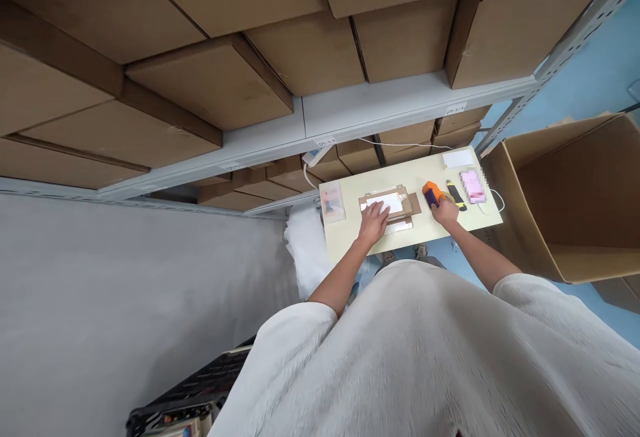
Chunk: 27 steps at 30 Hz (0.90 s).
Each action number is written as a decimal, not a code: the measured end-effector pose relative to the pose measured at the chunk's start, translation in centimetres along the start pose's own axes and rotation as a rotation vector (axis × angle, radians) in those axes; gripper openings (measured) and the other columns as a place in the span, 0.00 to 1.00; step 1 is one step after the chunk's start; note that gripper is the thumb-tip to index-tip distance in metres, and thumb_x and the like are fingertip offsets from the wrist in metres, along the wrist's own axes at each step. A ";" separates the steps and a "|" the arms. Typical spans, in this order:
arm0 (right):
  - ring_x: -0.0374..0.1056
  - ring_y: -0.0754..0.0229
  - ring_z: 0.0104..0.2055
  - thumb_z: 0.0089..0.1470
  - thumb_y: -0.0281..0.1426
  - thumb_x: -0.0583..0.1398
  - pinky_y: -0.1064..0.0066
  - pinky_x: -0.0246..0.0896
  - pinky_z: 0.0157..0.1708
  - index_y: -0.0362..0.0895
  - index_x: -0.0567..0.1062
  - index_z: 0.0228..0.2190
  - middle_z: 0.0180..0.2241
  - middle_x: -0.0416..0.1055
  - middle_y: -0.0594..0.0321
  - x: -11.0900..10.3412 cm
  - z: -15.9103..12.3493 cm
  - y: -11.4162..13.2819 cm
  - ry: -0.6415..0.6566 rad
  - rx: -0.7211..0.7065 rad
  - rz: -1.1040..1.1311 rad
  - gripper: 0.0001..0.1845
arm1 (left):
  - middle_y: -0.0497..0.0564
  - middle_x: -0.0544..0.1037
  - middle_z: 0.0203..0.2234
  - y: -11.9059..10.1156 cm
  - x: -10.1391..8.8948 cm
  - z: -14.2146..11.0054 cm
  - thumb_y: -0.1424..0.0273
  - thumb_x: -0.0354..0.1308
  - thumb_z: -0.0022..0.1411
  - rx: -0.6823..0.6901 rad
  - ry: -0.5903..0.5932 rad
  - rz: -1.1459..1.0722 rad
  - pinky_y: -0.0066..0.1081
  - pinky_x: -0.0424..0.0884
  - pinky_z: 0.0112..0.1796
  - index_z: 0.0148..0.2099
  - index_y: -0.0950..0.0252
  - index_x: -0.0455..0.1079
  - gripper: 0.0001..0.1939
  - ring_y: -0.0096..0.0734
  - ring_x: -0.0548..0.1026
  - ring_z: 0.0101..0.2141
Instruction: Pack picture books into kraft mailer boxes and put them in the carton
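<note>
On the small cream table [350,237] lies a flat piece of brown cardboard [415,204] with a white sheet [393,203] on top. My left hand [374,220] rests on the sheet, fingers stretched out and holding nothing. My right hand [445,212] is closed around an orange and dark purple hand-held tool [432,192], whose exact kind I cannot make out. Right beside that tool is a yellow and black utility knife [456,195]. A shiny strip [400,225] shows under the cardboard's near edge.
A pink-screened phone [473,186] with a white cable and a white card [457,158] lie at the table's right end. A clear packet [333,202] lies at the left. Shelves of cardboard boxes [305,50] rise behind. A large open carton [530,210] stands right.
</note>
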State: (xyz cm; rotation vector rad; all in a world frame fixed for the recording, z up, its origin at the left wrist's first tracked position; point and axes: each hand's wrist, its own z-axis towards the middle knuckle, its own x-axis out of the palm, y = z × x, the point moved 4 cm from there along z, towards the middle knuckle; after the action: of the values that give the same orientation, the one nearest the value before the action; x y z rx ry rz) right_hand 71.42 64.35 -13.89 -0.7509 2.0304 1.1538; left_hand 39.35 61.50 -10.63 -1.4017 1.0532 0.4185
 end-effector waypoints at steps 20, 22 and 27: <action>0.70 0.54 0.40 0.58 0.49 0.64 0.61 0.69 0.47 0.52 0.70 0.52 0.37 0.74 0.66 -3.9 -1.1 15.2 0.497 -0.483 0.371 0.25 | 0.60 0.73 0.71 2.1 -0.3 -1.0 0.68 0.57 0.73 -0.058 -0.201 -0.068 0.58 0.56 0.74 0.65 0.57 0.79 0.22 0.54 0.64 0.75; 0.67 0.55 0.39 0.59 0.48 0.62 0.62 0.67 0.44 0.52 0.68 0.48 0.37 0.72 0.66 -4.1 -1.4 15.5 0.462 -0.567 0.275 0.20 | 0.60 0.73 0.71 2.4 -0.3 -1.0 0.68 0.57 0.73 -0.052 -0.206 -0.061 0.56 0.60 0.72 0.65 0.58 0.79 0.22 0.53 0.64 0.74; 0.62 0.56 0.36 0.52 0.53 0.68 0.65 0.60 0.37 0.52 0.60 0.40 0.36 0.69 0.68 -4.7 -2.6 16.4 0.379 -0.671 0.055 0.29 | 0.59 0.75 0.69 2.7 -0.5 -0.7 0.69 0.58 0.73 -0.025 -0.201 -0.008 0.54 0.66 0.70 0.64 0.58 0.79 0.21 0.53 0.67 0.72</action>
State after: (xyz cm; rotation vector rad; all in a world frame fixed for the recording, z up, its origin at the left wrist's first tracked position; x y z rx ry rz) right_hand 61.26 69.97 -1.11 -1.3255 1.9556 1.8760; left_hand 36.76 61.55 -11.74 -1.3545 0.8809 0.5566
